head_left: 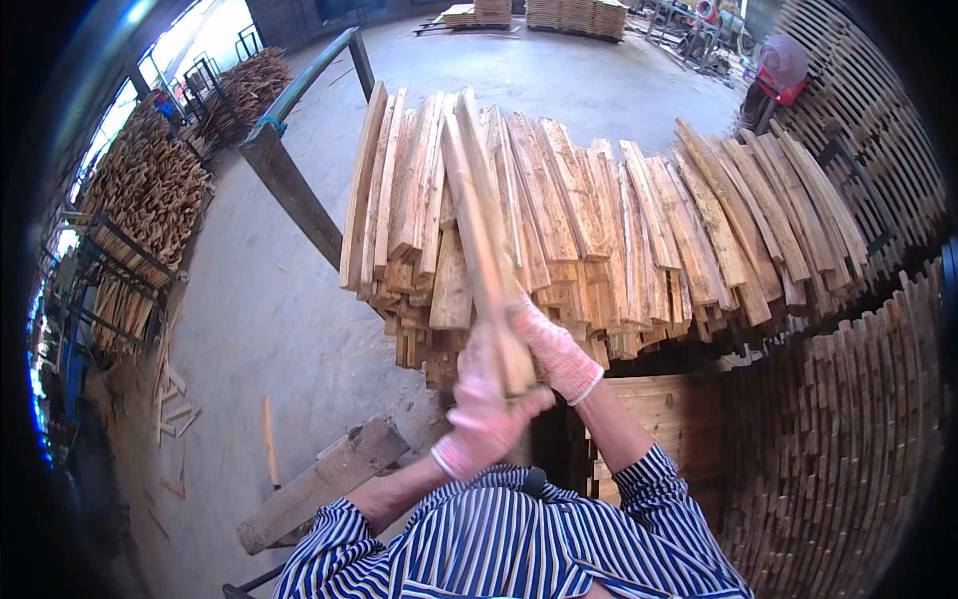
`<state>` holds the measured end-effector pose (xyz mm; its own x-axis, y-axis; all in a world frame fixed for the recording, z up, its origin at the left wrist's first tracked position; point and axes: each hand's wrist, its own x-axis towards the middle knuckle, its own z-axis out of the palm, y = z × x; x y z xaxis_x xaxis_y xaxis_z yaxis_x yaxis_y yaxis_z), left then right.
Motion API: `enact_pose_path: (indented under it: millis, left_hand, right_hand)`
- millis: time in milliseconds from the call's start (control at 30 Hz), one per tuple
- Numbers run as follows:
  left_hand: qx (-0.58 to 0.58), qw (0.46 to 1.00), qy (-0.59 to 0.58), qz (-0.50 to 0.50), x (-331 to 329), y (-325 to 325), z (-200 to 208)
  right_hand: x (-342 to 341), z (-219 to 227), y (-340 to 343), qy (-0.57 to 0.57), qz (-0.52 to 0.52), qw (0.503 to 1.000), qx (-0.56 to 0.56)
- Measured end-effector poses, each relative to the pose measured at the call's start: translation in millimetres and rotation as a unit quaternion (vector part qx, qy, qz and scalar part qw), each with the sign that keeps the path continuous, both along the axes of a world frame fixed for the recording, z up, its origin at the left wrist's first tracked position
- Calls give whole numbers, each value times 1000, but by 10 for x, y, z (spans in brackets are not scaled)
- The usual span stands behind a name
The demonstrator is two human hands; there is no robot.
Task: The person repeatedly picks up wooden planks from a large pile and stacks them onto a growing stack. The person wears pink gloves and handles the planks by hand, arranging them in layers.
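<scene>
A long wooden board [483,235], smeared by motion, slants up and away from me over a wide pile of boards [584,215]. My left hand [486,407], in a pink and white knitted glove, is closed round its near end from the left and below. Gloved alike, my right hand [557,349] grips the same board from its right side, a little farther up. The fingers of both hands are partly blurred or hidden by the wood. At its far end the board overlaps other boards, and I cannot tell whether it touches them.
A dark metal frame post [289,190] stands left of the pile. Below it lies a thick timber beam [324,484]. Stacked wood [838,439] fills the lower right, beside a wooden panel [669,419]. More lumber heaps [145,190] line the left; a red fan-like machine [781,75] stands at the back right.
</scene>
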<state>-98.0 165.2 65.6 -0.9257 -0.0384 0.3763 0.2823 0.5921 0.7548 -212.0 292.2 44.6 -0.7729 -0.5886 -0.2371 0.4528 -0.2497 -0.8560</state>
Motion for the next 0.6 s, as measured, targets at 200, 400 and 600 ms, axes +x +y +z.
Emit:
enact_pose_path:
  millis: [200, 400, 600]
  left_hand:
    - [-178, 984, 27, 19, -204, -322, -68]
    - [-188, 945, -210, 166, -994, -684, -323]
    - [150, 975, -153, -49, -19, 218, -440]
  right_hand:
    - [423, -332, 692, -237, 58, 960, -139]
    - [865, -396, 799, -72, -84, 993, -52]
    - [739, -199, 815, 47, -107, 993, 37]
